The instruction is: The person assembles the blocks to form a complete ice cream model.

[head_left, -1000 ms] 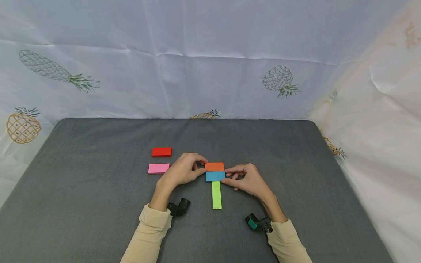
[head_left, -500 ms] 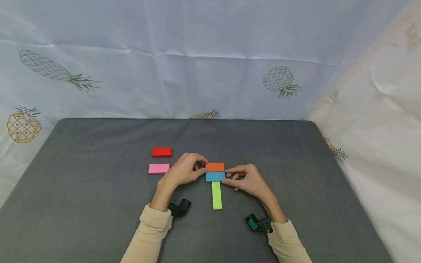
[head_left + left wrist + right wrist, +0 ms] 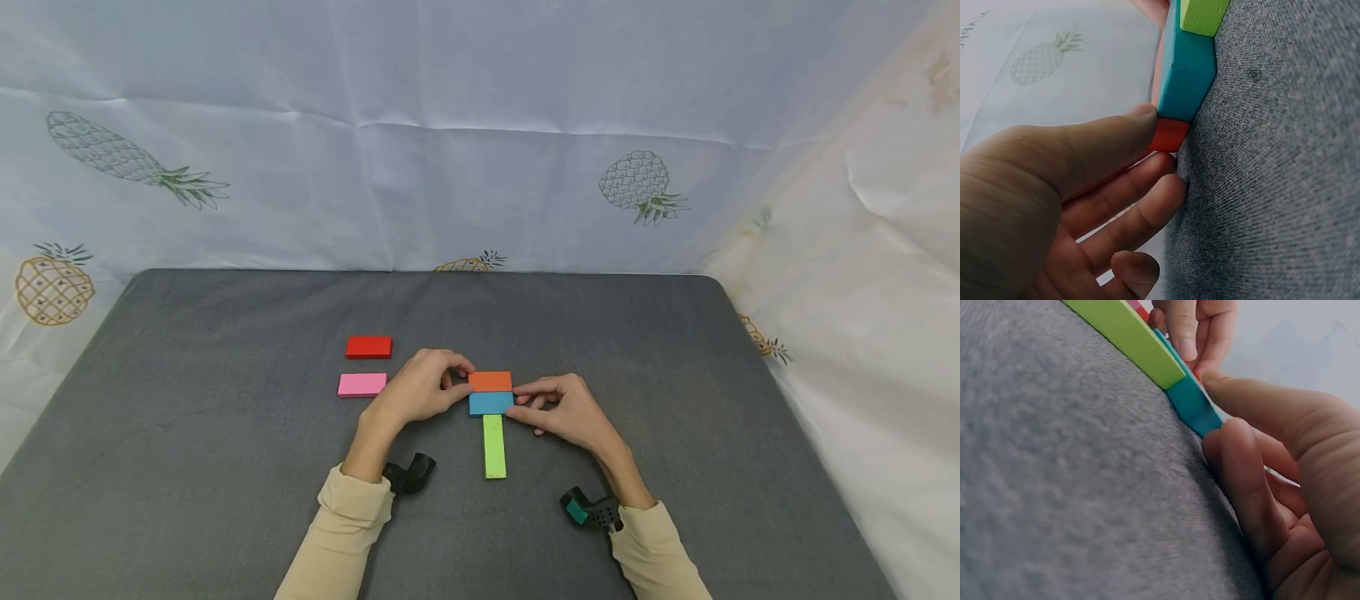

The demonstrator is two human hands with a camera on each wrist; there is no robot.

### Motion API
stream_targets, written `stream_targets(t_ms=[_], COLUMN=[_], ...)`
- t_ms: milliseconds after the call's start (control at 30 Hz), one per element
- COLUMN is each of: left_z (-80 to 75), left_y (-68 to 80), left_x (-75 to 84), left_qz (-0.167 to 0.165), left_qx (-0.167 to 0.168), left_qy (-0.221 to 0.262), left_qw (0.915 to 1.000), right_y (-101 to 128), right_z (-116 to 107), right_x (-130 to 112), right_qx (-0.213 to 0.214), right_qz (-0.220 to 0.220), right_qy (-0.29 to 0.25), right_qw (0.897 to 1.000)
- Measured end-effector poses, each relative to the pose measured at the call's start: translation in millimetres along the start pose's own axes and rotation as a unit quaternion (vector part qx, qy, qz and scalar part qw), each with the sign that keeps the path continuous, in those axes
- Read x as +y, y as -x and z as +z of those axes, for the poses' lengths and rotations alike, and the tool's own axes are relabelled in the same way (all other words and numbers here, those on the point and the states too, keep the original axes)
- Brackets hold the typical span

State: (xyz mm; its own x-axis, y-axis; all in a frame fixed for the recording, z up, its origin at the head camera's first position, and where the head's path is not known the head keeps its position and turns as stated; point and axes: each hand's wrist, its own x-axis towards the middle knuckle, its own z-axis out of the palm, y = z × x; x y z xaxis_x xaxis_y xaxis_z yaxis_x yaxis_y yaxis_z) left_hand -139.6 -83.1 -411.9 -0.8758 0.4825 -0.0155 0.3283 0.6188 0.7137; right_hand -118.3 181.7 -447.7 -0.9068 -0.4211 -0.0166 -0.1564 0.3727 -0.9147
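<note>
Now I have the left hand pinching the orange block and the right hand pinching the blue block on the near side.

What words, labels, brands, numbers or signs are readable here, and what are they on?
"APP", seemingly: on the cloth, upper left edge of the left wrist view; faint, neighbouring letters cut off or too blurred to read.
No other readable text: none shows on the orange block, blue block, green block, red block or pink block.

High downward head view; close wrist views, blue block in both
</note>
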Motion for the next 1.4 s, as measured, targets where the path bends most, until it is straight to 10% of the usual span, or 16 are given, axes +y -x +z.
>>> stream_targets(t_ms=[1400], left_z=[1.6], left_y=[5.4], left_x=[2.4], left_qz=[0.009], left_qx=[0.005], left_qy=[-0.009], left_qw=[0.9999], right_y=[-11.6], right_z=[11.7], right_x=[2.7], right_qx=[0.053], right_qz=[-0.040], right_qy=[0.009], right_qw=[0.998])
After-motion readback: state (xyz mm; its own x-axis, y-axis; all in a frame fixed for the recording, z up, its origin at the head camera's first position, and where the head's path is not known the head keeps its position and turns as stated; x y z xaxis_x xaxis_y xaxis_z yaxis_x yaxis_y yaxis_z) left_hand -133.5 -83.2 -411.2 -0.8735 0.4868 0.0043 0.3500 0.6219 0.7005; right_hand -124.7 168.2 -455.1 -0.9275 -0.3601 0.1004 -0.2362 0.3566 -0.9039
